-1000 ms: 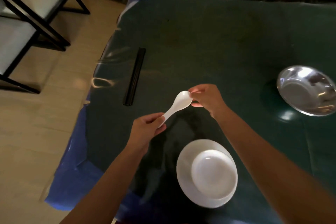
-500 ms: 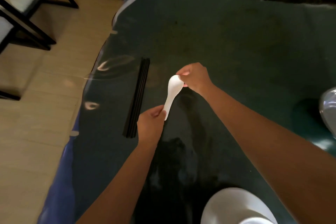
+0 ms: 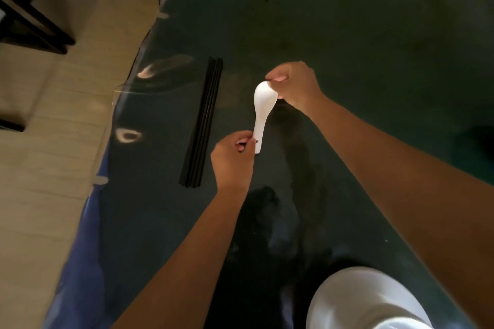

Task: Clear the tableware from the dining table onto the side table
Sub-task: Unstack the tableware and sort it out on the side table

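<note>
Left hand (image 3: 232,160) pinches the white spoon (image 3: 262,112) handle, right hand (image 3: 295,85) its bowl, above the bench (image 3: 347,35); a loose two-handed transfer risks dropping it.

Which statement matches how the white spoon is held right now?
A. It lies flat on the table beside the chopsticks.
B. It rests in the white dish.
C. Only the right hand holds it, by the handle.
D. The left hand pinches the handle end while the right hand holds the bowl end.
D: the left hand pinches the handle end of the white spoon while the right hand holds its bowl end.
</note>
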Demonstrator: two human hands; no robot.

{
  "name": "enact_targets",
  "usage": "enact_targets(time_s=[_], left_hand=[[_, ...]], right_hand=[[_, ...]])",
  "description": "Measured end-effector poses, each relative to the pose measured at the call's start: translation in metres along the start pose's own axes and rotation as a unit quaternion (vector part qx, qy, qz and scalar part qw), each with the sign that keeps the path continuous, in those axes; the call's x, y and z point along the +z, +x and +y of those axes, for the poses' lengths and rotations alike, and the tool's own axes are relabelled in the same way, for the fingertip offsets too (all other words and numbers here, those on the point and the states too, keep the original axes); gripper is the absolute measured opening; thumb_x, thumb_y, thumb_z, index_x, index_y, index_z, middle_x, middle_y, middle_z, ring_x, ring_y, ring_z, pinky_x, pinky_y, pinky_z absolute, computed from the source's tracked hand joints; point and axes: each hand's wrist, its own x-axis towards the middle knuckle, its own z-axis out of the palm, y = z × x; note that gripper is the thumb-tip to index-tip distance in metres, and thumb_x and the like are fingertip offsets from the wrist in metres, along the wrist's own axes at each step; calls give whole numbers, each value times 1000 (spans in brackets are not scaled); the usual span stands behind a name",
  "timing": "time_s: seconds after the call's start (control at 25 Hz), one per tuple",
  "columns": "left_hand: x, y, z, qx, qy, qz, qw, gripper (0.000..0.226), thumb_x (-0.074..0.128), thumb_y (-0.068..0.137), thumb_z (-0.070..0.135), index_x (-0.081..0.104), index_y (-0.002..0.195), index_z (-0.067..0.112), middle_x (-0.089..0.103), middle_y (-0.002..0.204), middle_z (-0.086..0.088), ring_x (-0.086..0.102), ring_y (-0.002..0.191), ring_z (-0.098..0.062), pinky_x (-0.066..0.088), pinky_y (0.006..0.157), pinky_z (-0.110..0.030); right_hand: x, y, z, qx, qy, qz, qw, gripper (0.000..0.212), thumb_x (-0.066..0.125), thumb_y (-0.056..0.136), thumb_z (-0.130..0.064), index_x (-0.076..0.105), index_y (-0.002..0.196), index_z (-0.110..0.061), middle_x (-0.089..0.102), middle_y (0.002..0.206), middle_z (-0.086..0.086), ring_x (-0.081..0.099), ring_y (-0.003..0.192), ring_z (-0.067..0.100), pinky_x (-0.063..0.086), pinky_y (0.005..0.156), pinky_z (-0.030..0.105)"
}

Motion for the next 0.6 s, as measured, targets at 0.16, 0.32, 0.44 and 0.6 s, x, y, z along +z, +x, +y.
enact_targets(time_s=[0.16, 0.32, 0.44, 0.6], left_hand=[[-12, -14, 8, 34, 69, -30, 997, 30, 59, 87, 22, 60, 117, 16, 64, 104, 6, 57, 86, -1, 45, 75, -15], [-20, -88, 19, 252, 138, -151, 946, 47, 55, 87, 31, 48, 130, 16, 56, 123, -3, 49, 114, -13, 40, 97, -25], [-22, -155, 20, 329, 172, -259, 892, 61, 53, 83, 40, 38, 138, 18, 48, 134, -4, 40, 126, -12, 29, 106, -22], [-30, -225, 8, 349, 249, -367, 826, 80, 57, 74, 53, 18, 142, 37, 22, 148, 14, 18, 134, 0, 21, 109, -23]], right_hand=[[-29, -30, 1, 10, 3, -8, 1000, 26, 60, 85, -15, 65, 110, -14, 68, 111, 6, 63, 92, 15, 50, 93, 34], [-75, -124, 22, 8, -39, -57, 998, 25, 57, 87, -22, 65, 110, -19, 67, 112, 0, 60, 93, 9, 45, 85, 21], [-99, -222, 46, -17, -88, -40, 995, 29, 61, 85, -19, 63, 114, -17, 65, 114, 3, 59, 100, 17, 38, 85, 18], [-108, -352, 74, -6, -129, -37, 991, 47, 63, 85, -25, 50, 130, -25, 53, 131, 4, 46, 123, 21, 30, 100, 23]])
